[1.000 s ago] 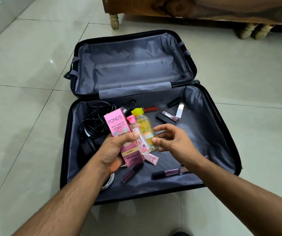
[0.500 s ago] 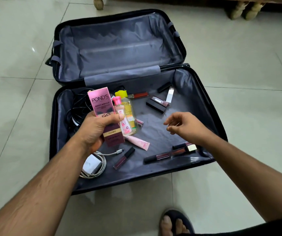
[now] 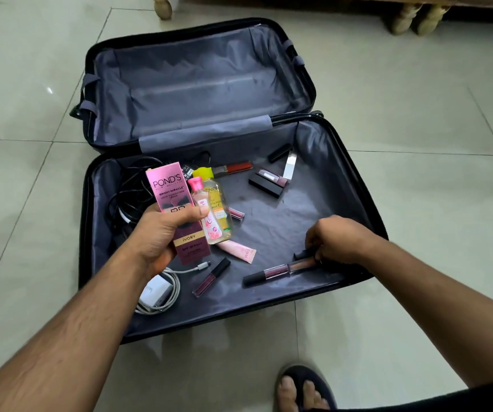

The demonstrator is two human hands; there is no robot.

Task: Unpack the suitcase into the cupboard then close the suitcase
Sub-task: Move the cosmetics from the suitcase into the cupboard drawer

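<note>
While the suitcase (image 3: 343,162) lies open on the floor (image 3: 417,114), the left hand (image 3: 162,233) grips a box (image 3: 169,191) and two bottles (image 3: 212,209); the right hand (image 3: 337,239) pinches a tube (image 3: 301,264) beside the near rim, clear lining between.

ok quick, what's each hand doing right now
Left hand: closed, holding the Pond's box and two small bottles.
Right hand: fingers closing on lip gloss tubes; grip unclear.

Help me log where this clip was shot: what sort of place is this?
Probably a room in a home, perhaps a bedroom. An open suitcase of cosmetics lies on a glossy tiled floor, and turned wooden furniture legs stand at the far edge.
</note>
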